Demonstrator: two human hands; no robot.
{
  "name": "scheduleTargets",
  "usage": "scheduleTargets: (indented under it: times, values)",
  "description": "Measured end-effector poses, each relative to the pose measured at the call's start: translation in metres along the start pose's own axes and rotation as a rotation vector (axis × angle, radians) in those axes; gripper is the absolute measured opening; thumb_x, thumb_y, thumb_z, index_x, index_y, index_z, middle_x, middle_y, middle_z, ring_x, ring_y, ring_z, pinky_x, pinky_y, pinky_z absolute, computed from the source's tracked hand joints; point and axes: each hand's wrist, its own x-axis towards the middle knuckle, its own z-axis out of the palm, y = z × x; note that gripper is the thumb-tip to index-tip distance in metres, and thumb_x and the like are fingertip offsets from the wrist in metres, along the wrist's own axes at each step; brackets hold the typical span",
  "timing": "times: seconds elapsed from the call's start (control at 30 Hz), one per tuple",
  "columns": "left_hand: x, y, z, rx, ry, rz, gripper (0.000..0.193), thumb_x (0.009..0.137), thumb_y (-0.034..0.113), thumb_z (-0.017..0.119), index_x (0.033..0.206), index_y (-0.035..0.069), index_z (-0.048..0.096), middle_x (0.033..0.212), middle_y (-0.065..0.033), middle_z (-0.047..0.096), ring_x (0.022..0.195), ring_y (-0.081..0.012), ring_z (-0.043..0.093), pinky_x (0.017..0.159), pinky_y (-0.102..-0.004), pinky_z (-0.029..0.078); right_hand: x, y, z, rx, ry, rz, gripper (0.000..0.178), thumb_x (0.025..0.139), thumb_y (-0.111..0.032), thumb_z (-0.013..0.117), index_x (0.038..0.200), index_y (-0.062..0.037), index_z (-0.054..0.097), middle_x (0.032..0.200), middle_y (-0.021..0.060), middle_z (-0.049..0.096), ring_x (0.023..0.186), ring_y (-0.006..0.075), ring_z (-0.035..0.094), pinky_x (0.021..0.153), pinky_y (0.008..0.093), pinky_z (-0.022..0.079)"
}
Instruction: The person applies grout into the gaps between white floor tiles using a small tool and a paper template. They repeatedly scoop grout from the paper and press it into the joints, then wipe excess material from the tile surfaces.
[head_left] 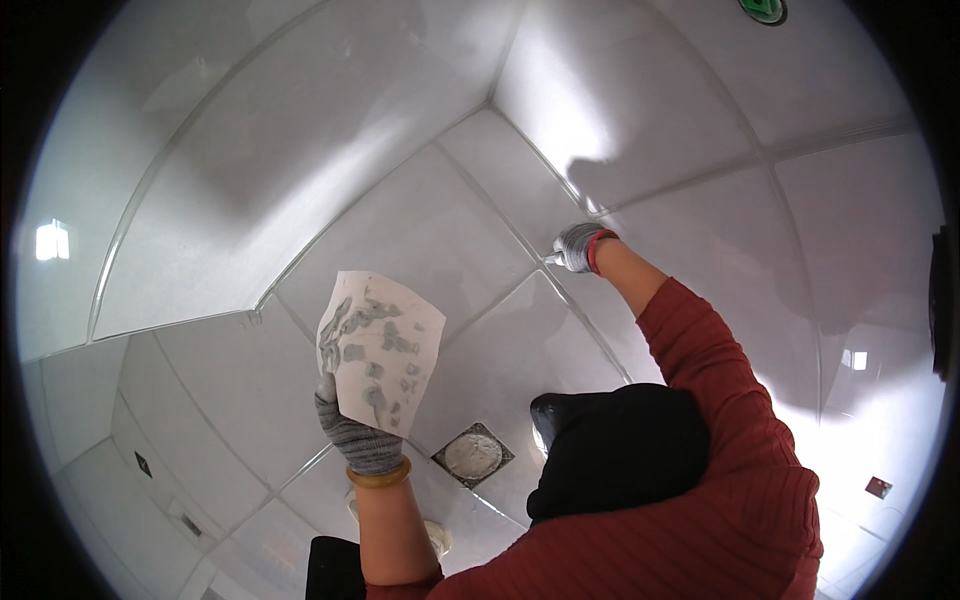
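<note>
- Beyond the floor drain [473,456] and to its left, the paper sheet [385,345] with grey smears is held up.
- Left hand [360,435]: thumb pressed on the sheet's lower part, other fingers hidden, so I can't tell their set. This low grip might let it flop and, if wet, smear.
- Right hand [578,248], beyond the drain and rightward: fingers bunched around a small pale thing [552,259] by a tile seam [590,327]; a loose pinch could let it slip.
</note>
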Motion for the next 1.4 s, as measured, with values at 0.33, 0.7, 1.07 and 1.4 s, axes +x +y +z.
scheduleTargets:
  times: [0.33,0.7,1.07,1.4]
  values:
    - [0.000,-0.002,-0.009,-0.054,-0.048,-0.045,0.049,0.090,0.037,0.044,0.129,0.007,0.047,0.128,-0.0104,0.051,0.115,-0.0294,0.050,0.096,-0.0486,0.041,-0.003,0.000,-0.001,-0.029,0.039,-0.040,0.043,0.089,-0.046,0.050,0.101,-0.0089,0.067,0.099,0.0139,0.066,0.095,0.0342,0.061,0.086,0.0438,0.046]
    - [-0.001,-0.005,-0.012,-0.042,-0.064,-0.036,0.047,0.090,0.035,0.044,0.128,0.007,0.047,0.127,-0.0109,0.052,0.113,-0.0300,0.052,0.095,-0.0494,0.043,-0.004,-0.005,0.005,-0.131,0.041,0.009,0.031,0.089,-0.035,0.053,0.095,-0.0088,0.067,0.093,0.0131,0.066,0.089,0.0340,0.062,0.081,0.0450,0.047]
    - [0.003,-0.011,-0.016,-0.012,-0.010,-0.023,0.049,0.089,0.037,0.046,0.127,0.006,0.048,0.126,-0.0117,0.053,0.112,-0.0313,0.053,0.094,-0.0507,0.043,-0.010,-0.002,0.000,-0.181,0.048,0.056,0.030,0.088,-0.032,0.054,0.097,-0.0055,0.067,0.095,0.0157,0.066,0.089,0.0343,0.063,0.079,0.0446,0.049]
    - [0.004,-0.010,-0.018,-0.035,-0.030,-0.036,0.050,0.088,0.037,0.047,0.127,0.006,0.048,0.127,-0.0120,0.052,0.113,-0.0315,0.051,0.096,-0.0495,0.041,-0.001,-0.001,0.008,-0.137,0.036,-0.026,0.038,0.090,-0.041,0.050,0.098,-0.0082,0.067,0.093,0.0138,0.067,0.090,0.0341,0.062,0.082,0.0444,0.046]
